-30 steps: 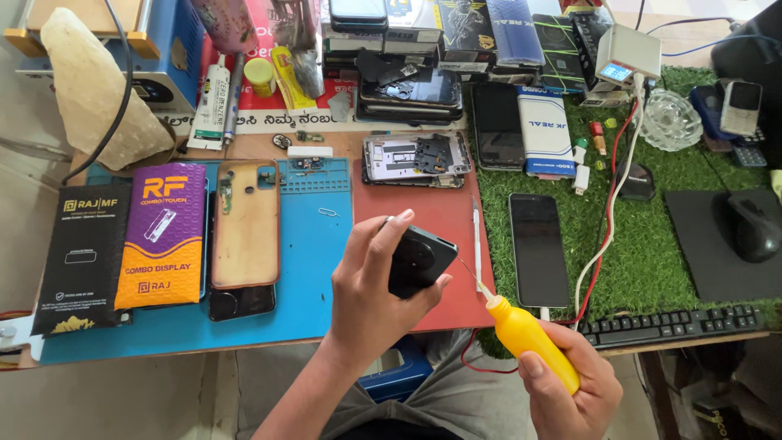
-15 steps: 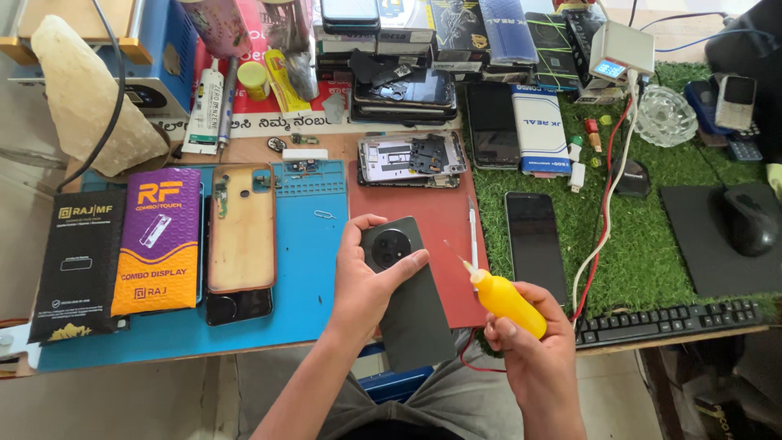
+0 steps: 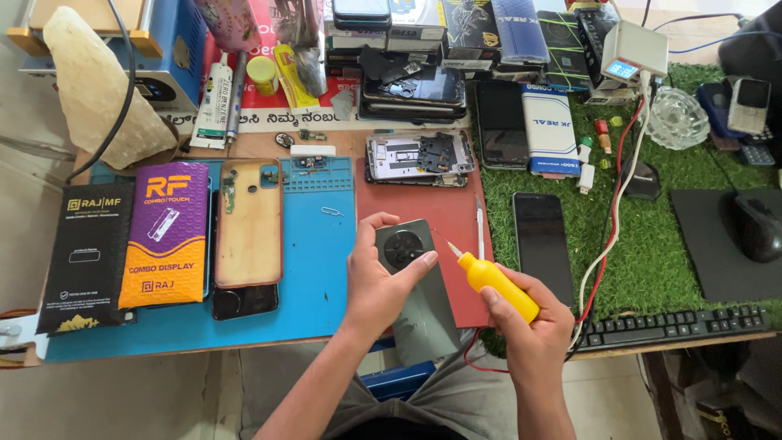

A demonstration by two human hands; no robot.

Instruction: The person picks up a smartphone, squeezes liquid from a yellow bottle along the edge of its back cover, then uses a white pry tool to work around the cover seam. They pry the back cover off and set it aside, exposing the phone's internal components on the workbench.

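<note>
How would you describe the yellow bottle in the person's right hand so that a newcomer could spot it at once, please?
Start at the red mat in the middle of the bench, then drop to its near right corner, where the right hand grips a small yellow squeeze bottle. Its thin needle tip aims at the grey phone back, unlike the squat yellow tub far behind.

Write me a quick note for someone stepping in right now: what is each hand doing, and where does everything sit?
Left hand: grips the grey phone back panel, round camera ring up, over the red mat.
Right hand: holds the yellow squeeze bottle, thin nozzle aimed at the panel's top edge, close to the thumb; I cannot tell if it touches.
Nearby: opened phone frame at the back of the red mat, tan phone cover on the blue mat, dark phone on the green turf.
Done: panel is off a phone. Left: cannot tell whether any liquid is on.
</note>
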